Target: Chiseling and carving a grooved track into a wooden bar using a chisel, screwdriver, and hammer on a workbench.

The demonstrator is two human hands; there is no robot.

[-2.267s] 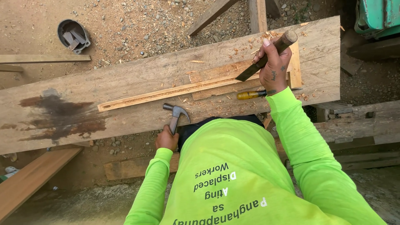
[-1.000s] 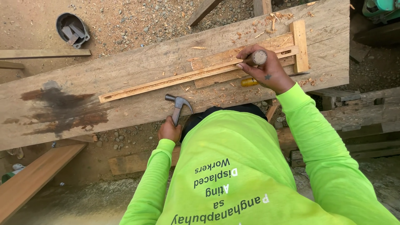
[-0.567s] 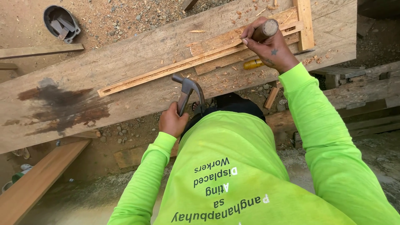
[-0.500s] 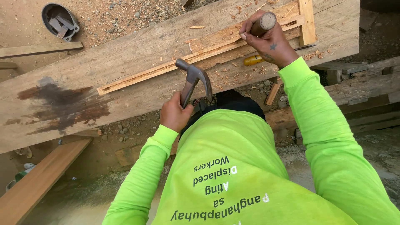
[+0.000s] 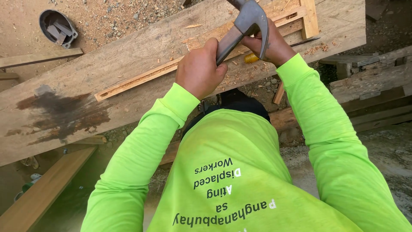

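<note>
The hammer (image 5: 246, 23) is standing raised above the wide plank (image 5: 128, 56), its steel head and curved claw in front of the right hand (image 5: 268, 43). The left hand (image 5: 199, 66) is gripping the handle in a full fist, well below the head. The tool is judged top-heavy and rigid: the steel head carries most of the weight, so a hold low on the handle gives swing, while a hold nearer the head gives control. The metal is smooth, so a firm, closed grip is called for.

The right hand is lying closed just behind the hammer head, over the thin wooden strip (image 5: 141, 77) that is running along the plank. What it is grasping cannot be told, since the hammer is covering it. A yellow tool handle (image 5: 250, 58) is showing just below this hand (only its end is visible).

Wood chips (image 5: 319, 47) are lying scattered near the short crosspiece (image 5: 310, 19) at the strip's far end. A dark stain (image 5: 60, 114) is marking the plank's left part. Further out, a dark bucket (image 5: 58, 28) holding wood scraps is sitting on the sandy ground, and a loose board (image 5: 47, 191) is lying below the plank at lower left.
</note>
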